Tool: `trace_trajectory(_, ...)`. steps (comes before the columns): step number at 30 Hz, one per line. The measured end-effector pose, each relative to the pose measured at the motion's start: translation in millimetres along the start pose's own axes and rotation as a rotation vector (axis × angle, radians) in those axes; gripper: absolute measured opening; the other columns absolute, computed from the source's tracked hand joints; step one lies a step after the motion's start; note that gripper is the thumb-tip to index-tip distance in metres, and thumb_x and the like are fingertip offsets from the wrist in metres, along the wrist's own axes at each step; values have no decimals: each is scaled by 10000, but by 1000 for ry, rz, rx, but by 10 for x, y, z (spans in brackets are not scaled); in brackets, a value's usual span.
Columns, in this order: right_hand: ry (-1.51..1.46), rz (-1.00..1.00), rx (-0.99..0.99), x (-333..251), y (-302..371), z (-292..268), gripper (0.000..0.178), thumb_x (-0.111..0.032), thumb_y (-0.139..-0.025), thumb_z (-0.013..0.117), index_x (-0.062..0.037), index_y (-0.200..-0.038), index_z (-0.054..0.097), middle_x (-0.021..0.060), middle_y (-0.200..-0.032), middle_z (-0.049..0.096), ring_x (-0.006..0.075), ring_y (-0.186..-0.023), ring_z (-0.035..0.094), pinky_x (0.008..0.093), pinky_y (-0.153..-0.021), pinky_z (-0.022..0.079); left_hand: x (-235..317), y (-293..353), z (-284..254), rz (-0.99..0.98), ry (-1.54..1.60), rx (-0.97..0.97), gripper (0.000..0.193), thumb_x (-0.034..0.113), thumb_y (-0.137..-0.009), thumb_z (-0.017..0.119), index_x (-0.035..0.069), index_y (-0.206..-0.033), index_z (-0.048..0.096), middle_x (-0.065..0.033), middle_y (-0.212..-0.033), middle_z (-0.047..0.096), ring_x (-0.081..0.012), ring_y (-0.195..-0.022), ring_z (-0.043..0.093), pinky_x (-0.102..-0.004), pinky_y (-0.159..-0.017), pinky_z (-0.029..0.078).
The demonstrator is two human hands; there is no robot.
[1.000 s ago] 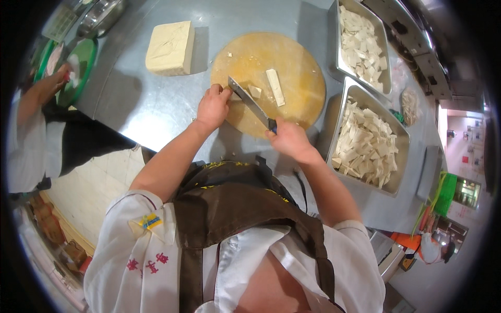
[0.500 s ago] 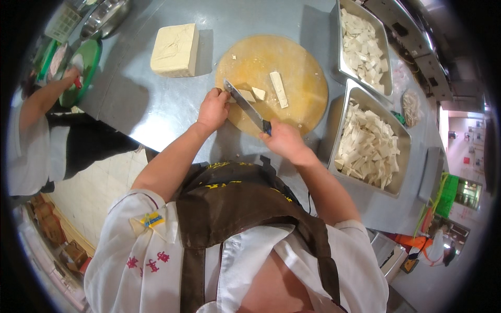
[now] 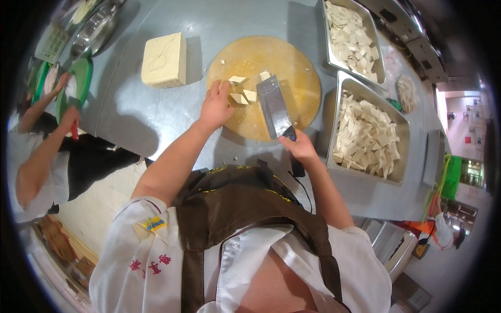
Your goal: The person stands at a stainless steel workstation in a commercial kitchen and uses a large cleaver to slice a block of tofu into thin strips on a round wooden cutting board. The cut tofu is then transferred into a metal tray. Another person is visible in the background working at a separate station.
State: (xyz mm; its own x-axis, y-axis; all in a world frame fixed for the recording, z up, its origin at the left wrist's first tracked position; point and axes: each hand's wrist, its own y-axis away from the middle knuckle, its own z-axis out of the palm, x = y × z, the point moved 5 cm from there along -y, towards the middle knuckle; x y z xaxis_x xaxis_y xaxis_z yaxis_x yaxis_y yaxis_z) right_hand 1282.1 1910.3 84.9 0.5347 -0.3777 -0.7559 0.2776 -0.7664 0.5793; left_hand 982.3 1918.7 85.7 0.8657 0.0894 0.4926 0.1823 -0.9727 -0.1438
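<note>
My right hand point(image 3: 301, 147) grips the dark handle of a cleaver point(image 3: 274, 107), its broad blade tilted over the middle of a round yellow cutting board point(image 3: 297, 62). A pale piece of tofu point(image 3: 265, 76) shows just past the blade's tip; the rest of it is hidden. At the board's left edge, my left hand point(image 3: 216, 108) has its fingers stretched out and slightly apart, holding nothing. Small diamond-shaped tofu pieces point(image 3: 250, 96) lie beside those fingertips. Left of the board stands a large cream-coloured tofu block point(image 3: 164, 60) on the metal table.
Two deep metal trays of cut tofu pieces stand at right, a far tray point(image 3: 380, 70) and a near tray point(image 3: 332, 151). A metal bowl point(image 3: 94, 31) is at far left. There a co-worker's hand point(image 3: 69, 119) holds a red-handled knife by a green board point(image 3: 83, 78).
The cleaver has moved right, and its flat face now shows over where the tofu strip lay. The left fingers have opened, and separate diamond pieces lie where the left hand held a strip.
</note>
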Motion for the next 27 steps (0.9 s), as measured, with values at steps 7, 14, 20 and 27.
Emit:
trace_trajectory(7,-278,-18,-101,41,-252,290,387,-319,-846,716,4,-1024,598,60,-716,611,149,-540,574,311,-499,471,93,-582,-71,60,-120,-621,929,156,-688,735,126,-1496,279,-230,-1463,343,-407,-1212,512,-397,-1006,459)
trace_trajectory(14,-372,-71,-166,-254,-341,555,388,-327,-865,706,2,-1026,580,64,-696,595,147,-530,570,302,-476,455,61,-472,-20,-14,32,-555,897,191,-678,801,77,-1445,349,-230,-1310,435,-398,-1131,557,-404,-973,477)
trace_trajectory(20,-352,-32,-235,-166,-463,930,348,-291,-866,707,8,-968,559,70,-675,581,169,-501,566,327,-457,460,44,-234,14,-125,315,-339,908,164,-682,849,10,-1428,356,-220,-1350,406,-361,-1142,562,-393,-959,488)
trace_trajectory(27,-453,-102,-210,-263,-166,755,331,-269,-858,703,-1,-987,558,64,-662,566,181,-487,567,328,-455,464,285,-184,70,-230,498,-236,893,184,-675,867,-25,-1393,381,-211,-1321,417,-320,-1132,551,-365,-958,489)
